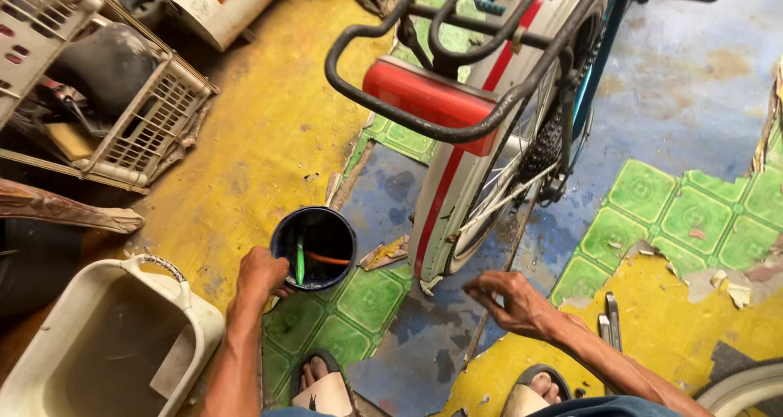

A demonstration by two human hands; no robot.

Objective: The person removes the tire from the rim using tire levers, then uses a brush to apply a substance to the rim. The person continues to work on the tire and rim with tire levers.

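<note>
The left hand (pixel 261 274) grips the rim of a small round dark cup (pixel 314 247), fingers curled closed over its near-left edge. The cup stands on the floor just left of the bicycle's rear wheel (pixel 497 192), at the seam where yellow paint meets green patterned tiles (pixel 351 315). Inside it lean two thin sticks, one green (pixel 299 260) and one orange (pixel 329 259). The right hand (pixel 514 303) hovers low over bare blue floor, fingers loosely bent and holding nothing, close to the tyre's bottom edge. Open floor lies between the two hands; the left side is crowded by one cream plastic tub (pixel 106 335) with a smooth rim and one slatted white crate (pixel 139 115). A curved black tube rack (pixel 432 99) frames one red reflector (pixel 428 99) above the white mudguard. Two sandalled feet (pixel 322 388) show at the bottom edge
</note>
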